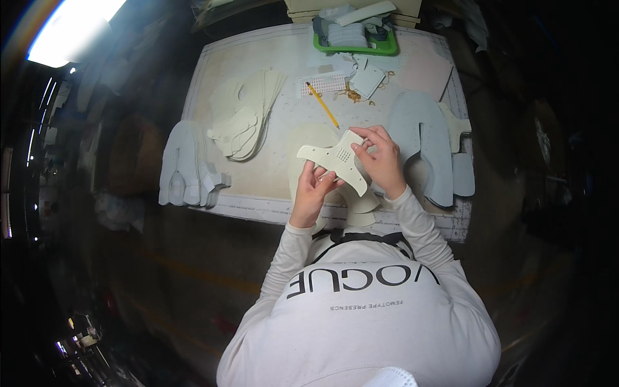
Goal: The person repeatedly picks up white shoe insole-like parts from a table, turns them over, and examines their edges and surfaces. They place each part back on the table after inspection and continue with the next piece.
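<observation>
- Holding a cream, perforated, winged flat piece (331, 157) between both hands, raised over the near side of the pale table (277, 187).
- Left hand (313, 193) under its lower edge, near mid-span, thumb on the upper face: pinched together on it.
- Right hand (382, 158) at the squared tab, thumb and fingers together on its upper right corner.
- Key relation: wings run from upper left to lower right; tab points up and right, straight into the right hand's grip. Right hand nearer the tab, left nearer the broad lower edge.
- Piece looks thin, smooth and leather-like; small holes clustered below the tab, a few dark dots near the edges. One layer or several: cannot tell.
- Directly beneath: cream curved cut pieces (361, 202), partly hidden by the hands.
- Beyond, near the tab: slim yellow pencil (322, 105), lying slantwise.
- To the left, apart: fanned stack of cream looped sheets (248, 122), rounded ends.
- To the right, beside the right hand: grey-blue U-shaped sheets (440, 158), matt, smooth-edged.
</observation>
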Tool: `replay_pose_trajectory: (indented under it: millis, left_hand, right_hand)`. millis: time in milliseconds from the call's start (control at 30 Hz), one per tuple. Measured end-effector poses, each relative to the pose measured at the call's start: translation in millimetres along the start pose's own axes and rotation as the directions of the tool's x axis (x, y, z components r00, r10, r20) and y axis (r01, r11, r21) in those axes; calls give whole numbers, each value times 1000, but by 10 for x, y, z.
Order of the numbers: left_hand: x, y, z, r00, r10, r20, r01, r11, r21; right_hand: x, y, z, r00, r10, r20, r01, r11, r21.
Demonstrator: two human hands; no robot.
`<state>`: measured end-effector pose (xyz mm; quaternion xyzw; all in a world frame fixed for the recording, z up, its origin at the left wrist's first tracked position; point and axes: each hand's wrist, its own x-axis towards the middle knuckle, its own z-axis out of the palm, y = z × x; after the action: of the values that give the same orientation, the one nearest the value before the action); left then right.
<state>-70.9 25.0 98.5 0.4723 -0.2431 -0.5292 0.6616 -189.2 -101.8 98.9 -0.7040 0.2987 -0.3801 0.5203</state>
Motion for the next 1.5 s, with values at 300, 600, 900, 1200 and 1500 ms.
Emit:
replay_pose_trajectory:
  millis: [300, 600, 900, 1200, 1500]
  left_hand:
    - [74, -155, 37, 998, -46, 44, 45, 999, 23]
    - [66, -182, -317, 979, -68, -192, 100, 982, 160]
    - [90, -169, -795, 941, 54, -334, 39, 963, 268]
    - [-55, -317, -1426, 815, 218, -537, 233, 726, 648]
    - [-109, -718, -1656, 781, 230, -580, 316, 656, 686]
  right_hand:
    - [56, 126, -591, 978, 207, 31, -209, 968, 137]
    - [411, 1120, -2466, 793, 278, -542, -242, 960, 138]
    - [314, 1790, -2720, 747, 360, -559, -392, 918, 68]
    - [287, 1459, -2568, 794, -151, -589, -400, 601, -692]
    - [467, 925, -1052, 987, -51, -150, -14, 916, -402]
